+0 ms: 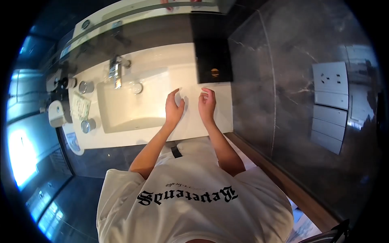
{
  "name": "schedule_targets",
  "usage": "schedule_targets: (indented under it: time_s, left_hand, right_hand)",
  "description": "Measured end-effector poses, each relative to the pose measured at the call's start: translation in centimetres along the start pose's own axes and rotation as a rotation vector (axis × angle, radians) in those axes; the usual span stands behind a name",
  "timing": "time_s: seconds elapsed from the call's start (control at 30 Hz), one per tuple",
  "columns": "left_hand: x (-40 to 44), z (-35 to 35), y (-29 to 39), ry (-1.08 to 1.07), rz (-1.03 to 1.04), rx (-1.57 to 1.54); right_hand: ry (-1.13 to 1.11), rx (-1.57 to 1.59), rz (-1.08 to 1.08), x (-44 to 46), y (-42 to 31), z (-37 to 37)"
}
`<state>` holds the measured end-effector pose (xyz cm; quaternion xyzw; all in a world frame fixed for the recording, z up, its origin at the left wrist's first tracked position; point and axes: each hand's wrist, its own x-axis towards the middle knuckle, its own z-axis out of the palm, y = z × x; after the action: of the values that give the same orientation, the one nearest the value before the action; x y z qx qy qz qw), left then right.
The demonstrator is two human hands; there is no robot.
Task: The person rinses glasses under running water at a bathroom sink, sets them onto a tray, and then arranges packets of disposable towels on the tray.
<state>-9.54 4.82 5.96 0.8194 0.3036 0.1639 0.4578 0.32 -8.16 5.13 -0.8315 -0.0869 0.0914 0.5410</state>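
My left hand point(174, 108) is over the right rim of the white sink point(133, 105), its thumb and fingers apart and nothing between them. To its right, my right hand point(207, 106) is over the white countertop point(190, 125), fingers loosely curled and apart, holding nothing. The two hands face each other with a gap between them. Just beyond my right hand stands a black box point(214, 60) with a small gold mark, at the counter's back right.
A chrome faucet point(117, 73) stands behind the sink. Left on the counter are two glasses point(86, 87), a pale green packet point(81, 107) and a white container point(58, 113). A dark marbled wall point(253, 81) bounds the right, with switch and socket panels point(330, 85).
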Motion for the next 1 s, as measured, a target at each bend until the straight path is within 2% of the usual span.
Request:
schedule_targets:
  time_s: [0.03, 0.1, 0.13, 0.2, 0.47, 0.6, 0.7, 0.73, 0.77, 0.8, 0.87, 0.93, 1.0]
  left_hand:
    - [-0.6, -1.0, -0.7, 0.016, 0.002, -0.035]
    - [-1.7, -3.6, -2.4, 0.05, -0.004, -0.009]
    - [-5.6, -6.5, -2.4, 0.023, -0.058, 0.026]
    - [-3.2, -8.5, -4.4, 0.087, -0.047, 0.036]
    - [-4.8, -19.4, -13.1, 0.183, -0.057, 0.015]
    - [-4.0, -24.2, -17.6, 0.179, -0.148, -0.033]
    - [-2.4, -26.1, -20.9, 0.195, -0.231, -0.182]
    - [-1.6, -26.7, -21.7, 0.173, -0.335, -0.294]
    - [-0.5, -27.2, -22.5, 0.148, -0.437, -0.405]
    - [0.3, -27.9, -23.2, 0.139, -0.438, -0.404]
    - [2.7, -28.5, -24.4, 0.161, -0.563, -0.554]
    - [4.5, -29.5, -24.3, 0.156, -0.598, -0.672]
    - [6.9, -29.8, -24.6, 0.161, -0.624, -0.796]
  right_hand:
    - [-0.024, 0.007, -0.012, -0.5, -1.1, 0.7]
    - [-0.121, -0.072, -0.177, -1.5, -3.0, 2.5]
    - [-0.173, -0.075, -0.127, -5.3, -3.9, 2.6]
    - [-0.198, -0.223, -0.331, -3.1, -4.6, 5.9]
    - [-0.37, -0.224, -0.366, -7.6, -8.7, 17.7]
    - [-0.421, -0.174, -0.415, -10.6, -11.6, 25.1]
    - [-0.542, -0.176, -0.444, -11.6, -15.6, 29.3]
    - [-0.54, -0.182, -0.443, -11.3, -15.8, 30.8]
    - [-0.515, -0.219, -0.565, -10.7, -16.1, 32.5]
    - [-0.49, -0.253, -0.68, -10.4, -16.4, 34.1]
    - [-0.53, -0.289, -0.663, -9.1, -17.1, 36.6]
    - [-0.472, -0.352, -0.721, -8.0, -18.1, 38.9]
    - [-0.447, -0.387, -0.687, -6.0, -18.3, 41.1]
